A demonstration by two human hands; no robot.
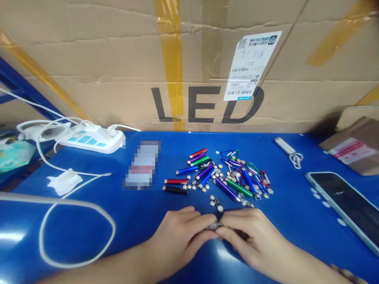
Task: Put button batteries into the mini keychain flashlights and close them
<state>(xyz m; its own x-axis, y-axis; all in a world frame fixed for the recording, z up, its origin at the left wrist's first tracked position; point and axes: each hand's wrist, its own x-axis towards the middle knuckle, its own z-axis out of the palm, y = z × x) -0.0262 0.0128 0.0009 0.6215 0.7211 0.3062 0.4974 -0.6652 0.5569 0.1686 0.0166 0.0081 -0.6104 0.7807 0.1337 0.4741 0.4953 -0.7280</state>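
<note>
A small dark metal cylinder (212, 226) sits pinched between the thumb and forefinger of my left hand (185, 228). The fingertips of my right hand (251, 232) are closed at its right end, covering part of it. Just beyond my hands lie several silver button cells (212, 200). Around them are small penlight tubes, among them a purple tube (227, 189), a green tube (239, 187), a red tube (176, 182) and a black tube (175, 190). Coloured carabiner clips, such as a red clip (265, 178), are mixed in on the right of the pile.
On the blue table (142, 213), a white power strip (94, 140) and looped cable (114, 225) lie left, near crumpled tissue (64, 181). A phone (346, 205), silver tubes with a clip (286, 146) and a small box (352, 144) are right. A large carton (118, 71) stands behind.
</note>
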